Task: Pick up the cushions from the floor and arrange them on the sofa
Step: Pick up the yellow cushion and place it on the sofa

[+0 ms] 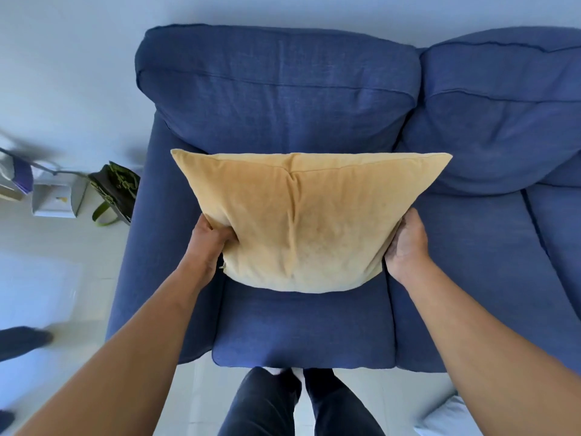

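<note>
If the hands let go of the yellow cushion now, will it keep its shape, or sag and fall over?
The yellow cushion looks soft: the left hand and right hand dent its sides, and creases run down its middle, so it would probably sag a little. It seems light, held only at the edges. Standing on the sofa seat, it may tip.

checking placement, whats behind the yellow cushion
Behind the cushion are the sofa's left back cushion and seat. The seat and backrest directly behind it are covered, so anything lying there cannot be seen. Both hands grip its lower sides.

Bare seat before yellow cushion.
</note>
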`<move>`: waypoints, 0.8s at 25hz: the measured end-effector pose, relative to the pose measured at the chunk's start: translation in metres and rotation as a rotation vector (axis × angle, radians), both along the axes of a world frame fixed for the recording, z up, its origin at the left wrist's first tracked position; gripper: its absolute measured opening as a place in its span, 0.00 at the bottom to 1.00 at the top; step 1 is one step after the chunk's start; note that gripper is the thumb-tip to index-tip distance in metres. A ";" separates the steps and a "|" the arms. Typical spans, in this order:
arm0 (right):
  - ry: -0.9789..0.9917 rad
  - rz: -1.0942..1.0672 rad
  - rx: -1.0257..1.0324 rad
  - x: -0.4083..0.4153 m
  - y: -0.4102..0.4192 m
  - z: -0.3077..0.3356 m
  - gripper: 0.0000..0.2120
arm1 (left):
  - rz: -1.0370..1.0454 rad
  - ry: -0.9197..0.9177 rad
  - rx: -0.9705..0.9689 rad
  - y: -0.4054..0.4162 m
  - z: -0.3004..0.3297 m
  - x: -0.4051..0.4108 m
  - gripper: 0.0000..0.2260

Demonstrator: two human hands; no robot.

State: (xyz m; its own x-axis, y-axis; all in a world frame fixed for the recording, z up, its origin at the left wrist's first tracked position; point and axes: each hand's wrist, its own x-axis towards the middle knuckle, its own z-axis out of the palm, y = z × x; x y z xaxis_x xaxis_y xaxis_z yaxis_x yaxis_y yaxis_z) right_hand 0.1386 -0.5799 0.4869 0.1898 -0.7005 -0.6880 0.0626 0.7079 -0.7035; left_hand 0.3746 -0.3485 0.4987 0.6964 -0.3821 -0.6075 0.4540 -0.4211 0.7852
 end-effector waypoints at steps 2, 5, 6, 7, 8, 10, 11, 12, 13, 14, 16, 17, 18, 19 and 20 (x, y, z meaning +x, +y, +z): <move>0.005 0.004 0.000 0.015 -0.019 -0.011 0.13 | 0.022 0.001 0.006 -0.018 -0.014 0.014 0.34; 0.013 -0.009 -0.021 0.037 -0.044 -0.027 0.12 | 0.010 -0.009 0.004 -0.044 -0.032 0.038 0.33; 0.018 -0.010 -0.027 0.046 -0.052 -0.032 0.12 | 0.018 -0.017 0.007 -0.052 -0.038 0.047 0.32; 0.028 -0.014 -0.033 0.056 -0.060 -0.036 0.12 | 0.023 -0.023 0.011 -0.060 -0.045 0.058 0.31; 0.043 -0.013 -0.039 0.064 -0.066 -0.039 0.12 | 0.021 -0.029 0.012 -0.068 -0.050 0.067 0.29; 0.089 0.012 -0.040 0.081 -0.079 -0.051 0.13 | 0.002 -0.045 0.032 -0.084 -0.063 0.084 0.27; 0.126 0.037 -0.032 0.089 -0.083 -0.058 0.14 | -0.007 -0.047 0.053 -0.090 -0.072 0.092 0.26; 0.168 0.065 -0.020 0.096 -0.087 -0.066 0.15 | -0.015 -0.037 0.076 -0.096 -0.081 0.098 0.25; 0.205 0.101 -0.007 0.102 -0.089 -0.071 0.14 | -0.020 -0.018 0.099 -0.100 -0.087 0.101 0.24; 0.234 0.129 0.006 0.108 -0.092 -0.076 0.13 | -0.027 0.002 0.120 -0.104 -0.093 0.104 0.24; 0.266 0.144 0.019 0.117 -0.097 -0.079 0.12 | -0.045 0.021 0.148 -0.108 -0.100 0.107 0.25; 0.274 0.138 0.023 0.120 -0.101 -0.078 0.12 | -0.054 0.024 0.151 -0.110 -0.099 0.108 0.25; 0.281 0.125 0.023 0.121 -0.105 -0.077 0.12 | -0.063 0.026 0.157 -0.110 -0.098 0.111 0.24; 0.281 0.106 0.017 0.121 -0.110 -0.073 0.12 | -0.067 0.029 0.162 -0.110 -0.094 0.115 0.24; 0.269 0.077 0.005 0.120 -0.116 -0.067 0.12 | -0.056 0.034 0.158 -0.109 -0.090 0.122 0.23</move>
